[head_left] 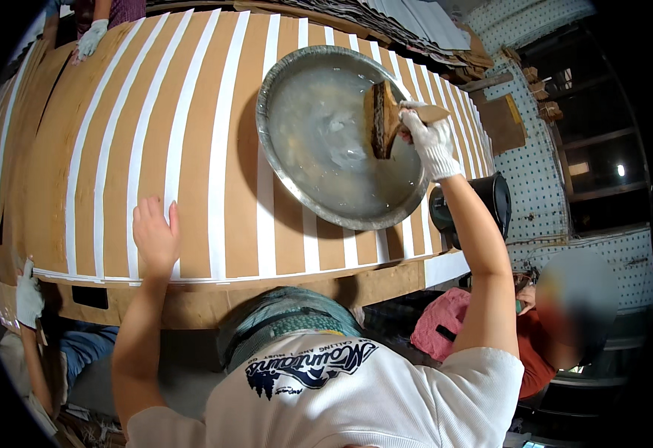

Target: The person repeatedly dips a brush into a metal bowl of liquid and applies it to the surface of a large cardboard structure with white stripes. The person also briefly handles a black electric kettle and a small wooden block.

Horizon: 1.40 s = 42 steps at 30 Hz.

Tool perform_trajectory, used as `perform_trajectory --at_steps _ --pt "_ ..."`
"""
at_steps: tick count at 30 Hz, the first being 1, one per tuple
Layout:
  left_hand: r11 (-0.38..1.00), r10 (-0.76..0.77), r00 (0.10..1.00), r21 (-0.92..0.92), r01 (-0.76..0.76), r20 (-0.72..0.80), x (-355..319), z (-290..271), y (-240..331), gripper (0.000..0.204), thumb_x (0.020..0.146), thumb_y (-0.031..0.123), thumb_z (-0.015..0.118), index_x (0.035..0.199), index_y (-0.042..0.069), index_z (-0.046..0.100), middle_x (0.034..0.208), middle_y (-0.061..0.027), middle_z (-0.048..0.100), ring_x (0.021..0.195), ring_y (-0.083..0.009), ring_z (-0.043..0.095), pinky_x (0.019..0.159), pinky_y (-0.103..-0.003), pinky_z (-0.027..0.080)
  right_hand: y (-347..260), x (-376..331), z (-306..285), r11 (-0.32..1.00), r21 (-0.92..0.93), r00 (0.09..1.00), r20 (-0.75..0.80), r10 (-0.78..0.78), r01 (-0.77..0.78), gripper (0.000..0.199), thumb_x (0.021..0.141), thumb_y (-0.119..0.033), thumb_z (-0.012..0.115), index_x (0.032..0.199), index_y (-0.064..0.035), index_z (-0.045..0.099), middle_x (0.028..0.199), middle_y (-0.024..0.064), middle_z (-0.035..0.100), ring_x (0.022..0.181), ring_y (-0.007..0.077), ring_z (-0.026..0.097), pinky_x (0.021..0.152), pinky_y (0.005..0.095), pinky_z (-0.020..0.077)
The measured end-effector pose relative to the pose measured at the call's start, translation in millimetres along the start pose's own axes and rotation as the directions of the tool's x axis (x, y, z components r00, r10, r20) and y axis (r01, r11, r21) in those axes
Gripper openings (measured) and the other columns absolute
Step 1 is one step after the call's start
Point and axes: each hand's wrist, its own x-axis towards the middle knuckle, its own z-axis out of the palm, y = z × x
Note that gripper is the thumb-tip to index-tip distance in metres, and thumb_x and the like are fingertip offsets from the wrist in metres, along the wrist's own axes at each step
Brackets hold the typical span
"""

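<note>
A wide wooden-handled brush (383, 119) is in my right hand (425, 134), which wears a white glove with its fingers wrapped round the handle. The dark bristle edge hangs over the right part of a large round metal basin (264, 138). Cloudy greyish liquid (325, 123) fills much of that basin. My bare left hand (156, 231) lies flat on brown sheets (196, 168) crossed by long white strips (220, 149), near the table's front edge. Nothing shows in its fingers. Whether the bristles touch the liquid, I cannot tell.
A black bucket (483, 209) stands right of the table. Gloved hands of other people are at the far left (91, 39) and near left (29, 295) edges. Another person in red (539, 358) is at the right. Stacked sheets (423, 33) lie behind the table.
</note>
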Motion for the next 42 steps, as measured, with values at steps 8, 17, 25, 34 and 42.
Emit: perform_trajectory --at_steps 8,17,25,34,42 --pt "0.998 -0.001 1.0 -0.06 0.001 -0.008 0.8 -1.5 -0.3 0.025 0.094 0.02 0.063 0.107 0.0 0.057 0.101 -0.0168 0.058 0.092 -0.037 0.056 0.079 -0.047 0.046 -7.4 34.5 68.0 0.863 0.478 0.986 0.078 0.145 -0.165 0.036 0.095 -0.03 0.062 0.117 -0.0014 0.065 0.077 0.0092 0.071 0.062 0.0155 0.067 0.057 0.0286 0.0531" --pt "1.0 0.003 1.0 -0.028 -0.003 0.003 -1.5 0.4 -3.9 0.026 0.096 0.021 0.061 0.107 -0.001 0.058 0.103 -0.0166 0.06 0.094 -0.0365 0.056 0.081 -0.046 0.046 -38.8 -47.1 4.2 0.959 0.261 0.951 0.308 0.027 -0.112 0.034 0.092 -0.026 0.065 0.114 -0.0003 0.069 0.083 0.0098 0.071 0.069 0.0136 0.069 0.061 0.0275 0.0574" --pt "1.0 0.01 1.0 0.006 -0.01 0.009 -1.1 1.0 1.1 0.028 0.097 0.023 0.059 0.109 -0.002 0.058 0.104 -0.017 0.06 0.094 -0.0359 0.055 0.082 -0.046 0.046 -10.3 -15.5 -59.8 0.993 -0.061 0.994 0.064 -0.093 0.097 0.04 0.094 -0.038 0.065 0.116 -0.0053 0.073 0.079 0.0071 0.071 0.063 0.014 0.066 0.062 0.0292 0.0534" --pt "0.998 0.024 1.0 -0.049 -0.025 -0.015 -0.2 -0.2 1.2 0.026 0.095 0.019 0.062 0.108 -0.003 0.058 0.102 -0.0182 0.059 0.091 -0.0371 0.055 0.079 -0.046 0.046 49.4 34.4 -31.0 0.982 -0.102 0.986 0.044 0.163 -0.158 0.044 0.089 -0.042 0.071 0.106 -0.0013 0.071 0.08 0.01 0.07 0.066 0.0172 0.067 0.062 0.0314 0.0534" --pt "1.0 0.011 1.0 -0.028 -0.01 0.017 4.9 -11.3 11.5 0.025 0.094 0.016 0.063 0.107 -0.004 0.058 0.097 -0.0186 0.059 0.089 -0.0376 0.056 0.077 -0.046 0.046 30.4 34.5 8.3 0.955 0.13 0.946 0.225 0.233 -0.266 0.03 0.091 -0.029 0.071 0.105 -0.002 0.071 0.074 0.0063 0.068 0.057 0.0101 0.062 0.051 0.023 0.0492"
